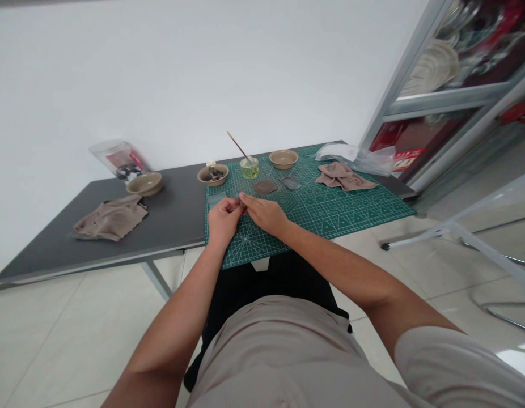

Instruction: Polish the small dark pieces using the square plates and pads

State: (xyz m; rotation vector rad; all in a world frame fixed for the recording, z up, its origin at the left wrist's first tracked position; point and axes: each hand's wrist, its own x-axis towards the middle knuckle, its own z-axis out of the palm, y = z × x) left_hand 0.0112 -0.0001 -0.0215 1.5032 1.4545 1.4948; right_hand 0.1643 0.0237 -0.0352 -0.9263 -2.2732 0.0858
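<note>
Pinching 1 small dark piece (243, 203) between left hand (222, 224) and right hand (269, 216), near left edge of green mat (351, 211).

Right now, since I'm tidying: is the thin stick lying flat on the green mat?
No, the thin stick leans up out of the small glass.

no legible text, red label (409, 160) too blurred

head cam: looks forward and down
flat white wall (203, 73): ahead, kinda far
greyish cloth shirt (283, 351): super close
</note>
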